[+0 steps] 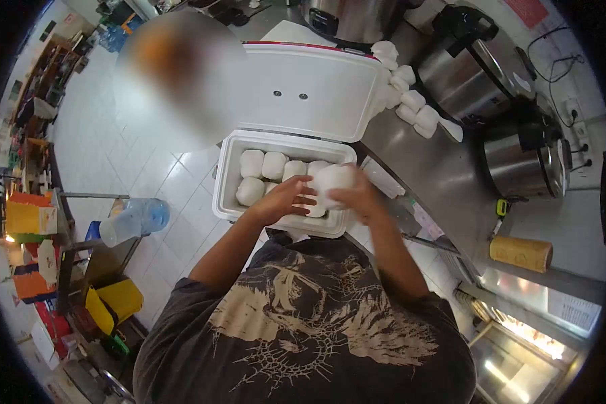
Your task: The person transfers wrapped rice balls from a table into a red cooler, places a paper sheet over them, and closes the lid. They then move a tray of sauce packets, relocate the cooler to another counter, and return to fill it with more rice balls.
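Note:
A white cooler box (227, 176) stands open on the floor, its lid (310, 91) tipped back against the counter. Several white wrapped bundles (262, 163) lie inside it in rows. My left hand (284, 199) and my right hand (355, 195) both grip one white bundle (331, 180) just above the box's near right corner. My forearms reach down from my dark printed shirt.
A steel counter (444, 182) runs along the right with more white bundles (411, 101), large metal cookers (464, 74) and a tan cylinder (520, 252). A person stands blurred beyond the box. A water jug (135, 219) and yellow items (114, 303) crowd the left on the tiled floor.

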Available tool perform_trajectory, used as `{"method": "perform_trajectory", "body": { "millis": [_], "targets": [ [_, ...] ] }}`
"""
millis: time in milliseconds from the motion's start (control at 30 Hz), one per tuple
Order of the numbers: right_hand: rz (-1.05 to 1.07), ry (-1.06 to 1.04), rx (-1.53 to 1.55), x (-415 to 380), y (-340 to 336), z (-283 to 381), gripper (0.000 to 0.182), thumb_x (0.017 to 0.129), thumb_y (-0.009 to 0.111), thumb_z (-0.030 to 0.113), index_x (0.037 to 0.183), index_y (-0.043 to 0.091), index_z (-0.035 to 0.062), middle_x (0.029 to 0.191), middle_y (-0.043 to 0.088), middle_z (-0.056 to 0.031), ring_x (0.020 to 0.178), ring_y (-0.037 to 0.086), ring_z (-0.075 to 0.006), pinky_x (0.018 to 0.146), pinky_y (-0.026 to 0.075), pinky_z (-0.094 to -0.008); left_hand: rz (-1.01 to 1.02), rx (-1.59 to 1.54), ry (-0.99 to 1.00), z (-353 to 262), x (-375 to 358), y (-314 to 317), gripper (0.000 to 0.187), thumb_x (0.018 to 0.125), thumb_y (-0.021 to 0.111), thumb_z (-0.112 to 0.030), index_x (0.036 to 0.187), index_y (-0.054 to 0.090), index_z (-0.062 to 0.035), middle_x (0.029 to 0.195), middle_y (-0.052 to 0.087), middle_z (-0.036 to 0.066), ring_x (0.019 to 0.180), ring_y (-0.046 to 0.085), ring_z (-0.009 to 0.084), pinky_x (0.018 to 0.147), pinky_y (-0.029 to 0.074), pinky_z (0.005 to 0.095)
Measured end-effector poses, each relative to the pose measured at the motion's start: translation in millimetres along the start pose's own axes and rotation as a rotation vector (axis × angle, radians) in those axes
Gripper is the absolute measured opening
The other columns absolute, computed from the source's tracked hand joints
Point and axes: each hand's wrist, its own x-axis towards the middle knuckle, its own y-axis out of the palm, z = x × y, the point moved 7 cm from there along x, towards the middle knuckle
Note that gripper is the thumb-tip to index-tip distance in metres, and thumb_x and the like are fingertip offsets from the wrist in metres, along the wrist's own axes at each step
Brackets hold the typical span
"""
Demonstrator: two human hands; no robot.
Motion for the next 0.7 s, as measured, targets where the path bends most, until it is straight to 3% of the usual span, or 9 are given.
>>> {"method": "perform_trajectory", "body": {
  "millis": [33,167,233,367,467,567,600,667,700],
  "targets": [
    [0.072,-0.118,-0.181,22,20,-31,0.069,0.070,0.086,0.017,0.129,0.052,0.0035,0.115,0.064,-0.0118,0.107,0.063,-0.0232,0.088,0.054,-0.0359,0.050,-0.102,-0.028,-1,4,-1,0.057,0.101,0.059,-0.039,0.145,0.040,-0.0080,0.126,0.060,0.009,0.104,0.065,0.0223,0.090,0.055,0.0415],
    [-0.150,-0.106,-0.566,35,46,-73,0.074,0.067,0.086,0.021,0.128,0.050,-0.0014,0.114,0.065,-0.0200,0.106,0.064,-0.0320,0.090,0.053,-0.0423,-0.210,0.238,-0.150,6,9,-59,0.057,0.098,0.065,-0.035,0.140,0.043,-0.0044,0.119,0.061,0.012,0.102,0.066,0.0237,0.083,0.057,0.0416],
    [-0.278,-0.231,-1.022,32,43,-60,0.077,0.066,0.085,0.020,0.129,0.048,-0.0051,0.113,0.064,-0.0224,0.108,0.062,-0.0364,0.092,0.052,-0.0448,-0.295,0.709,-0.089,-1,14,-80,0.059,0.094,0.069,-0.032,0.138,0.043,-0.0025,0.114,0.064,0.015,0.099,0.067,0.0287,0.082,0.056,0.0422],
    [-0.293,-0.275,-1.310,28,49,-57,0.060,0.068,0.079,0.016,0.120,0.054,-0.0005,0.104,0.066,-0.0232,0.099,0.060,-0.0419,0.090,0.048,-0.0508,-0.398,1.251,0.112,-1,26,-84,0.059,0.087,0.074,-0.025,0.132,0.045,0.0015,0.106,0.067,0.024,0.099,0.067,0.0398,0.084,0.054,0.0458],
    [-0.218,-0.227,-1.532,29,76,-55,0.046,0.077,0.069,0.010,0.122,0.058,0.0053,0.096,0.067,-0.0197,0.102,0.062,-0.0380,0.095,0.040,-0.0500,-0.361,1.217,0.121,-16,16,-61,0.054,0.086,0.074,-0.021,0.128,0.049,0.0011,0.106,0.067,0.028,0.104,0.065,0.0444,0.088,0.051,0.0495],
    [-0.105,-0.183,-1.555,44,64,-81,0.037,0.085,0.060,0.014,0.121,0.061,0.0070,0.096,0.068,-0.0218,0.090,0.065,-0.0418,0.084,0.047,-0.0541,-0.199,1.273,-0.019,24,48,-82,0.073,0.082,0.075,-0.034,0.140,0.044,-0.0025,0.118,0.068,0.024,0.104,0.067,0.0423,0.090,0.052,0.0517],
    [-0.120,-0.137,-1.524,54,52,-89,0.046,0.076,0.073,0.017,0.119,0.061,0.0086,0.097,0.068,-0.0210,0.096,0.067,-0.0407,0.085,0.051,-0.0514,-0.124,1.362,-0.073,26,46,-78,0.076,0.083,0.073,-0.036,0.144,0.043,-0.0029,0.125,0.064,0.025,0.113,0.063,0.0413,0.097,0.048,0.0498],
    [0.048,-0.206,-1.536,57,53,-78,0.037,0.075,0.076,0.020,0.106,0.062,0.0061,0.099,0.068,-0.0220,0.096,0.066,-0.0429,0.083,0.052,-0.0522,-0.007,1.454,-0.083,24,44,-75,0.074,0.083,0.070,-0.035,0.144,0.045,-0.0010,0.132,0.060,0.027,0.122,0.058,0.0406,0.104,0.045,0.0479],
    [0.198,-0.087,-1.626,72,42,-95,0.040,0.071,0.080,0.021,0.103,0.061,0.0046,0.099,0.068,-0.0224,0.098,0.066,-0.0419,0.084,0.053,-0.0512,0.057,1.468,-0.024,19,45,-71,0.070,0.083,0.069,-0.032,0.141,0.048,0.0012,0.133,0.059,0.027,0.121,0.058,0.0410,0.104,0.045,0.0479]
  ]
}}
